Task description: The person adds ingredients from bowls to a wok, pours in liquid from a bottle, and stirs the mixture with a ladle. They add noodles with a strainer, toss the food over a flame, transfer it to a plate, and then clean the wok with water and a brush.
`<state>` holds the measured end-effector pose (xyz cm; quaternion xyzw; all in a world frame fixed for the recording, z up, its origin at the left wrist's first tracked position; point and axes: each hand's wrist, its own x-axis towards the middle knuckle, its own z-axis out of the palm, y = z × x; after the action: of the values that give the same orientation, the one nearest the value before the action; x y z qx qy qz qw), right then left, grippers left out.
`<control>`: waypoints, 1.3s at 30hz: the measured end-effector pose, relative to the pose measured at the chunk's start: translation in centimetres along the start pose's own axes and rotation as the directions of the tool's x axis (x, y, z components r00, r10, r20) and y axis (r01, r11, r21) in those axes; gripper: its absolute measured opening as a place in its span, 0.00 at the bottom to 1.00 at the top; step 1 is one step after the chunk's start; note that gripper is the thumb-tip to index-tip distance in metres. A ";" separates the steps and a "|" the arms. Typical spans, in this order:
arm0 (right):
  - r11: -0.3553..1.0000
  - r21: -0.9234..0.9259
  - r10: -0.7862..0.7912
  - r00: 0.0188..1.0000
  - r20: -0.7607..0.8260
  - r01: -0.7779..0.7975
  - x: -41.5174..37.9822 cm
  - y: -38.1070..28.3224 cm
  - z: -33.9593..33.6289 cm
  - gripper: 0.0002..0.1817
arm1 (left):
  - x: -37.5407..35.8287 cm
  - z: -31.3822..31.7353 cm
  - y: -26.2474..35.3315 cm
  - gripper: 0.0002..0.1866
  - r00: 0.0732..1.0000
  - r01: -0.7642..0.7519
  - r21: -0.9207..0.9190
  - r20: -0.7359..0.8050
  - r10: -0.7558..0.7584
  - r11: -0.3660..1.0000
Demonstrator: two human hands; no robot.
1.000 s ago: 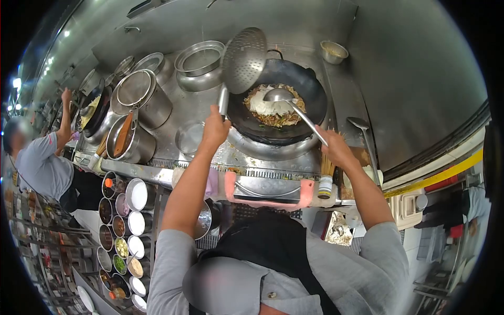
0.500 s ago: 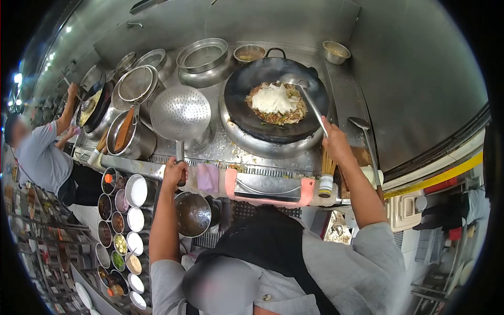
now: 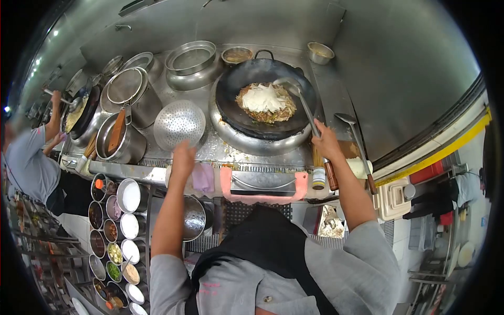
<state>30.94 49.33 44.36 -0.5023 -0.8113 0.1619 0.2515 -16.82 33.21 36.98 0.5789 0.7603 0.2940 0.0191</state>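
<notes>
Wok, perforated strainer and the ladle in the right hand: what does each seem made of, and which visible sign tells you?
Wok: probably iron or carbon steel, judging by its dark, blackened surface.
Perforated strainer: likely stainless steel, with a silvery sheen and holes.
Ladle: shiny grey metal, perhaps steel; its brown handle end looks like wood.

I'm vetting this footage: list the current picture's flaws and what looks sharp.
Head view: strong fisheye curvature with black corners; head view: a pale sheen on the steel wall at right; head view: the left hand looks soft, perhaps from motion; head view: the food in the wok reads fairly clearly.
</notes>
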 end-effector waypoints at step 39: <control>0.969 -0.015 -0.194 0.802 0.565 0.245 0.8 -5.0 -9.7 0.35 | 0.8 2.8 28.6 0.19 0.860 -0.504 -0.166 -0.010 0.510 0.848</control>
<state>32.53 47.93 55.13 -0.3461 -0.9080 0.2359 -0.0021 8.83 39.62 48.31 0.7604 0.5535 0.3396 0.0015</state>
